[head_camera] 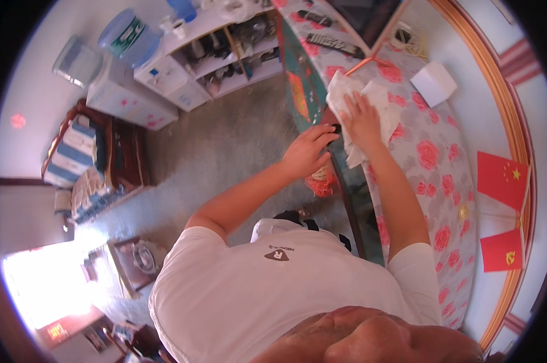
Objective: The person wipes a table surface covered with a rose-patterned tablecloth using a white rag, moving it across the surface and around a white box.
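My right hand (362, 120) lies palm down on a crumpled white cloth (382, 97), fingers a little spread, pressing it onto the tabletop. Under it is a floral table cover (441, 236) with pink roses on a pale ground. The cloth hangs partly over the near edge. My left hand (306, 150) is beside that edge, fingers bent and thumb apart. Its fingertips reach a small black thing (335, 129) at the edge; whether they grip it cannot be made out. Close to the cloth's far end stands a framed dark panel (366, 18) with an orange-brown leg.
Two remote controls (334, 44) and a white box (433, 84) rest on the cover. Small red flags (502, 181) stand by the wall. A painted green panel (303, 86) drops below the table edge. Across the floor are a shelf unit (196, 97), a water dispenser (128, 97) and a wooden sofa (130, 154).
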`<state>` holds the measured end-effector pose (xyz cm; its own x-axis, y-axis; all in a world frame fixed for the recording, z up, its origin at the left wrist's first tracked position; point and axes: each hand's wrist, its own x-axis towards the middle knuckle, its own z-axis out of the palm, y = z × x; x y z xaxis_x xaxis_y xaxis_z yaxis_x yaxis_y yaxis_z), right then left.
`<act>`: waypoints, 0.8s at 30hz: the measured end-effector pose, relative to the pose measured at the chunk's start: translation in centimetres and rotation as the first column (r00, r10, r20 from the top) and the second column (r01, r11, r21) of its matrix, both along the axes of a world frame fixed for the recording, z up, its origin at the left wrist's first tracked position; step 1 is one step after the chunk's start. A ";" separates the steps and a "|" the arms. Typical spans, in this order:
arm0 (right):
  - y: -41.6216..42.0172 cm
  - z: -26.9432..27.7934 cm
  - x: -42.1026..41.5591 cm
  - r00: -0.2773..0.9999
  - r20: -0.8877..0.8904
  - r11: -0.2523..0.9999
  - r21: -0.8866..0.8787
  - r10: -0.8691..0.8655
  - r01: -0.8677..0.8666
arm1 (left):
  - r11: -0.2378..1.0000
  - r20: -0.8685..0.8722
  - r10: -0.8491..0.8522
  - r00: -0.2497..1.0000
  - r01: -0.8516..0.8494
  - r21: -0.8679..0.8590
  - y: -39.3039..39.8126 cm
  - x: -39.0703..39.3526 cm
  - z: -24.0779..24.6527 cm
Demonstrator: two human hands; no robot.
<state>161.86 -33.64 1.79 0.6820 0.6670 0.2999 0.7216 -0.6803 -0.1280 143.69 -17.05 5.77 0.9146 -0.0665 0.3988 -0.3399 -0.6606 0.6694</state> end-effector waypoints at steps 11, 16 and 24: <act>-18.6 3.3 -19.1 0.916 -0.154 0.925 0.023 -0.371 0.378 | 0.927 0.062 -0.356 0.932 0.344 0.152 -10.1 11.3 -0.6; -30.1 3.4 -29.8 0.691 -0.128 0.701 -0.048 -0.711 0.712 | 0.820 -0.037 -0.541 0.840 0.537 0.200 -14.8 12.7 -2.0; -48.6 -0.2 -42.9 0.096 0.038 0.093 -0.057 -0.995 0.994 | 0.807 0.060 -0.545 0.836 0.505 0.306 -16.0 11.9 -1.9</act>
<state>118.96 -82.21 1.55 0.7441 -0.6033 0.2870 -0.6141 -0.7868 -0.0617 155.58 -33.09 3.91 0.6456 -0.6423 0.4130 -0.7613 -0.4991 0.4138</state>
